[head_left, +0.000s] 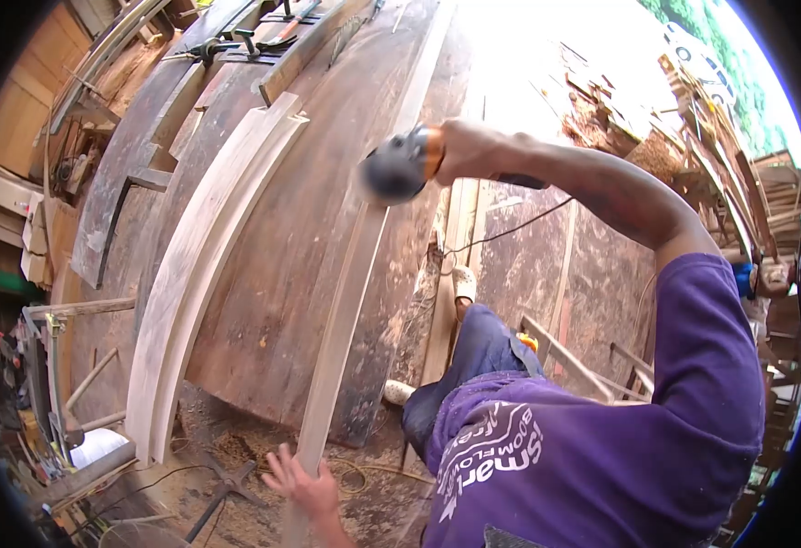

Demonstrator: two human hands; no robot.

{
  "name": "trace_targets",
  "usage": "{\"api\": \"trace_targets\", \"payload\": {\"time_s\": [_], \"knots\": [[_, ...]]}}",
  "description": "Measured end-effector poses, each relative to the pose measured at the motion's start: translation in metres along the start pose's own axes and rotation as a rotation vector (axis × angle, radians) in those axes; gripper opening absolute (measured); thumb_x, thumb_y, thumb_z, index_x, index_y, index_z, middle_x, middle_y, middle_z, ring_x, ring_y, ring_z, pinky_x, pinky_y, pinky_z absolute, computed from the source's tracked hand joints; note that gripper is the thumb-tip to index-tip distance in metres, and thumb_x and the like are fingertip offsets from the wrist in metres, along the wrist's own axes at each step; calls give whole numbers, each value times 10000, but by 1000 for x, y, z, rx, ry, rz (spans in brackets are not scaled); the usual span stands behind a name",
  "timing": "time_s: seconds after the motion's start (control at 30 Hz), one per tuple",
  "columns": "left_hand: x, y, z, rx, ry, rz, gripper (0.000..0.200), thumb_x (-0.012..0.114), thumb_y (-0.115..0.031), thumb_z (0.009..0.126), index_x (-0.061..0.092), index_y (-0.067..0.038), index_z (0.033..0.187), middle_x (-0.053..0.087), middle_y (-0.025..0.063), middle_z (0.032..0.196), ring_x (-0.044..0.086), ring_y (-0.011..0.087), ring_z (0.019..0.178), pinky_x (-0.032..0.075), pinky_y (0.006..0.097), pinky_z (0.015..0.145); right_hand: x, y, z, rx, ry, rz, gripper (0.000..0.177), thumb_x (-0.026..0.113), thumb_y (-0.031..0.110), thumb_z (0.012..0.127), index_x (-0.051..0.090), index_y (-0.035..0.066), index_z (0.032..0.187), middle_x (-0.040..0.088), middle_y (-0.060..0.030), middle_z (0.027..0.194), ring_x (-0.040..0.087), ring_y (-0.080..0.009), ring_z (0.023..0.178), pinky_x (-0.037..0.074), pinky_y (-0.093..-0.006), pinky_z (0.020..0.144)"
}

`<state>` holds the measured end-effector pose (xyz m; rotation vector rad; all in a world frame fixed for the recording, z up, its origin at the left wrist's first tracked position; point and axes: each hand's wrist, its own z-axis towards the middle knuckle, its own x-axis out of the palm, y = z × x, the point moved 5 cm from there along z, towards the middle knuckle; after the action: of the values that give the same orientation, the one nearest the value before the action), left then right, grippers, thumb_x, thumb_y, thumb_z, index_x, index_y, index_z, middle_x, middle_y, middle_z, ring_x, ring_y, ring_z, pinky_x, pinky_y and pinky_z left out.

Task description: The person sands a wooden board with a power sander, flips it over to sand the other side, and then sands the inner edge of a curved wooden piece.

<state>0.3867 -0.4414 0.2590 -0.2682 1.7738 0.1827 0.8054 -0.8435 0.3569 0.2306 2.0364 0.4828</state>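
A long narrow wooden strip [341, 315] runs lengthwise over the worn tabletop and past its near edge. At that near end my left hand [304, 484] lies against the strip with its fingers spread. My right hand [473, 152], at the end of an outstretched arm, is wrapped round an orange and black power tool [398, 167]. The tool's round dark head rests on or just above the strip and looks blurred. Left of the strip lie grooved pale boards [208, 247], side by side.
Clamps [236, 46] and a dark wooden frame [149, 178] occupy the upper left. Wood offcuts [702, 155] are piled at the upper right. A cord [514, 228] trails from the tool area. Sawdust and a metal stand [231, 481] are on the floor below.
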Motion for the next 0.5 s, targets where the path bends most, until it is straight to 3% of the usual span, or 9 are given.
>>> {"api": "trace_targets", "payload": {"time_s": [0.07, 0.13, 0.2, 0.23, 0.27, 0.33, 0.37, 0.4, 0.5], "knots": [[-23, -30, 18, -69, -16, -45, 782, 848, -213, 666, 503, -22, 1341, 422, 146, 1503, 341, 346, 1428, 237, 587, 1163, -48, -22, 18, 23, -67, 50, 277, 704, 133, 667, 688, -3, 908, 625, -102, 637, 596, -189, 493, 488, -348, 421], [-35, -71, 48, -143, -19, -85, 883, 869, -257, 648, 453, -16, 1389, 353, 135, 1557, 280, 330, 1468, 176, 607, 1188, -78, -92, 85, 96, -121, -64, 281, 680, 119, 663, 685, 14, 923, 603, -97, 599, 561, -178, 435, 454, -342, 372], [-49, -109, 88, -107, -97, -137, 1017, 890, -326, 626, 371, -39, 1453, 278, 160, 1590, 255, 323, 1482, 135, 616, 1196, -120, -113, 108, 93, -66, 45, 313, 754, 182, 612, 688, -4, 855, 641, -82, 655, 604, -175, 553, 500, -345, 508], [-54, -131, 107, -98, -154, -110, 967, 875, -324, 653, 402, -31, 1443, 401, 189, 1518, 380, 360, 1407, 178, 591, 1197, -140, -131, 128, 33, -156, -33, 275, 754, 174, 603, 698, -4, 805, 625, -75, 622, 571, -161, 486, 477, -345, 447], [-51, -142, 119, -116, -144, -102, 967, 875, -324, 653, 402, -31, 1443, 401, 189, 1518, 380, 360, 1407, 178, 591, 1197, -157, -147, 146, 41, -201, -28, 259, 752, 165, 602, 702, -8, 789, 613, -73, 601, 551, -155, 461, 456, -329, 422], [-26, -150, 132, -133, 10, -218, 839, 862, -322, 673, 502, -12, 1364, 580, 222, 1328, 535, 403, 1238, 348, 536, 1118, -191, -161, 167, 92, -189, -21, 262, 751, 165, 598, 708, -9, 789, 620, -79, 609, 554, -159, 473, 452, -318, 429], [-22, -147, 128, -154, -90, -250, 694, 848, -333, 696, 596, -1, 1251, 684, 219, 1093, 634, 431, 1016, 497, 492, 925, -208, -166, 176, 95, -195, -36, 271, 752, 180, 600, 706, -16, 782, 623, -89, 619, 577, -171, 519, 467, -307, 470], [-14, -144, 127, -161, -79, -246, 694, 848, -333, 696, 596, -1, 1251, 684, 219, 1093, 634, 431, 1016, 497, 492, 925, -223, -193, 203, 24, -255, -80, 268, 753, 186, 608, 698, -23, 765, 604, -81, 600, 563, -162, 499, 451, -300, 451], [-10, -136, 120, -136, -137, -229, 607, 853, -364, 710, 638, -13, 1156, 701, 202, 1001, 667, 434, 880, 539, 485, 761, -261, -246, 250, 52, -276, -16, 268, 760, 207, 630, 694, -19, 758, 600, -55, 612, 549, -156, 488, 438, -306, 449]]}}
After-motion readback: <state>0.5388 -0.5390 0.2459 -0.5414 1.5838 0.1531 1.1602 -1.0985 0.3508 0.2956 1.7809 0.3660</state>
